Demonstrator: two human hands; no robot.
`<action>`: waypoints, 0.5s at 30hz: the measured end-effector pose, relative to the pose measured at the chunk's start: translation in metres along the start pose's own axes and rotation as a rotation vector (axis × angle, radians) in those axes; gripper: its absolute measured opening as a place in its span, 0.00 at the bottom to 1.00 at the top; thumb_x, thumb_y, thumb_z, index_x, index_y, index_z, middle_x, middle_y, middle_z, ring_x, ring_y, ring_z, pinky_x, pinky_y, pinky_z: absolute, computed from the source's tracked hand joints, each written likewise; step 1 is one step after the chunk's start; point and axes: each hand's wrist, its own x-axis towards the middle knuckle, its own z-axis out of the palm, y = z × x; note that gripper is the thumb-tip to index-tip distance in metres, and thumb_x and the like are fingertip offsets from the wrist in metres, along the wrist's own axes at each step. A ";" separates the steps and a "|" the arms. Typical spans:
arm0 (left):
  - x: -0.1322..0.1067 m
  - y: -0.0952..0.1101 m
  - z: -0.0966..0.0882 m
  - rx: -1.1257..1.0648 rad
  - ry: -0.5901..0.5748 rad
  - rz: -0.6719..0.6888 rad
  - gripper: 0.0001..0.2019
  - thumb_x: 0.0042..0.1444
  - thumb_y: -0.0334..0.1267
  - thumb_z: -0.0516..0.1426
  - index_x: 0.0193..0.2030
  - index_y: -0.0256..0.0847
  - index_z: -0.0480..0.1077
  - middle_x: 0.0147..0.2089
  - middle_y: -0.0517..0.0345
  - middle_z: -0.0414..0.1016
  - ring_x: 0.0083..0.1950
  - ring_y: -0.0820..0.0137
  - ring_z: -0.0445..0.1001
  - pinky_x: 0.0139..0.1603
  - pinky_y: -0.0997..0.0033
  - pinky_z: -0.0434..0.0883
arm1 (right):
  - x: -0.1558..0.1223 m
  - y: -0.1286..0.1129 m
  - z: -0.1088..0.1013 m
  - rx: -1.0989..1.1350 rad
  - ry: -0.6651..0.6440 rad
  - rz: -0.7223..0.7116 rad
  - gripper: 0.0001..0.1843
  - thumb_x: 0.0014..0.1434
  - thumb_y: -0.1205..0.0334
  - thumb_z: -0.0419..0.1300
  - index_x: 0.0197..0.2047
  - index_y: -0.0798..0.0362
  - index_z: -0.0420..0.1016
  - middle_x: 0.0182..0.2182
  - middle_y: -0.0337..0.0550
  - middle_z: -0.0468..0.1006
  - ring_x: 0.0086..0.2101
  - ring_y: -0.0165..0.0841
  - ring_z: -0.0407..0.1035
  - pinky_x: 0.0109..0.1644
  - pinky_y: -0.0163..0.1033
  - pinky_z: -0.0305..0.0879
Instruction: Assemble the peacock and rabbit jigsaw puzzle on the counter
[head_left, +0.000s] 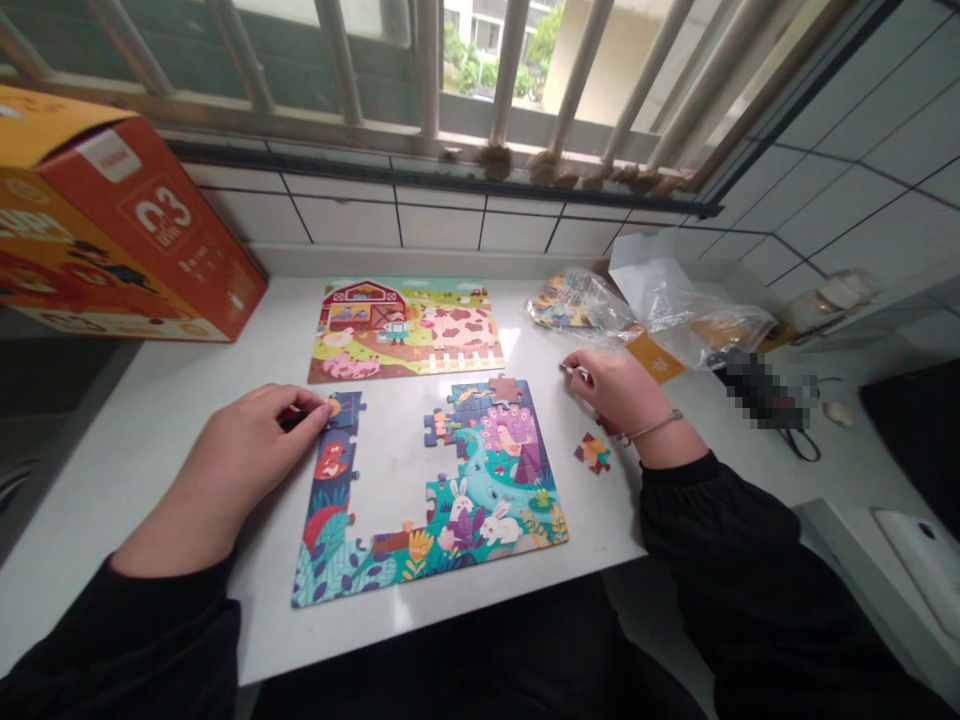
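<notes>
A partly joined animal puzzle point(487, 480) with rabbits and a peacock lies on the white counter point(172, 400) in front of me. My left hand point(240, 460) rests closed at the puzzle's upper left corner, fingertips pinching the top piece point(346, 408) of its left strip. My right hand point(615, 390) lies to the right of the puzzle with fingers curled around a small thing I cannot make out. A loose puzzle piece point(594, 452) lies by my right wrist. Another piece point(504, 388) sits at the puzzle's top edge.
A finished farm puzzle point(405, 330) lies farther back. An orange puzzle box point(112, 240) stands at the left. Clear plastic bags point(652, 310) with pieces lie at the back right. A barred window point(450, 80) runs behind the counter.
</notes>
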 end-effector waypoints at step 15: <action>-0.001 -0.005 0.007 -0.036 0.077 0.055 0.18 0.68 0.56 0.56 0.43 0.46 0.79 0.45 0.53 0.84 0.44 0.58 0.79 0.48 0.62 0.71 | -0.019 -0.150 0.034 0.964 -0.163 -0.402 0.03 0.67 0.64 0.68 0.44 0.48 0.84 0.35 0.37 0.86 0.32 0.30 0.78 0.40 0.35 0.77</action>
